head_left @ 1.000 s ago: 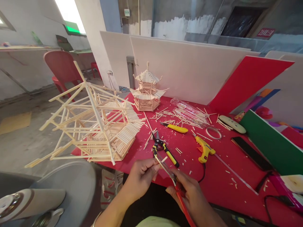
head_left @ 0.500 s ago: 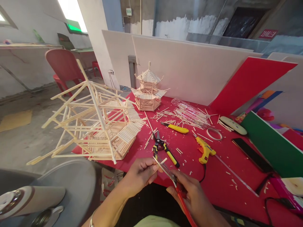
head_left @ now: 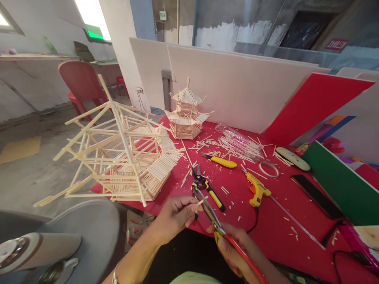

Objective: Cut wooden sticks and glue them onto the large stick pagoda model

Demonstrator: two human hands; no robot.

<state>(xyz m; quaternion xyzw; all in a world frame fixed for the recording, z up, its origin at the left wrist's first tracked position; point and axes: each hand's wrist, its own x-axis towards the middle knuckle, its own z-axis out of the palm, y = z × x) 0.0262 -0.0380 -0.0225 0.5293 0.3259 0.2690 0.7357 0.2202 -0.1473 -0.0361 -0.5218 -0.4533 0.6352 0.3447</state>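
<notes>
In the head view, my left hand (head_left: 177, 215) pinches a short pale wooden stick (head_left: 201, 202) between thumb and fingers. My right hand (head_left: 237, 244) is closed round a pair of shears (head_left: 215, 221) with red handles, its blades pointing up and left at the stick's end. Just beyond my hands lie black-and-yellow pruning shears (head_left: 204, 183). To the left stands a large stick pavilion model (head_left: 127, 157) with an open roof frame. Farther back sits a smaller, two-tiered pagoda model (head_left: 187, 114).
A yellow utility knife (head_left: 220, 161), a glue gun (head_left: 256, 189), a tape roll (head_left: 269, 169) and a bag of sticks (head_left: 238, 144) lie on the red table (head_left: 266, 244). At right are a phone (head_left: 316, 196) and green board (head_left: 346, 185). A flask (head_left: 50, 250) lies on a grey stool (head_left: 97, 225).
The shears have turned in my right hand, so their blades now appear wider and slightly lower against the stick. My left hand keeps its pinch, and the stick shows shorter beyond the fingers.
</notes>
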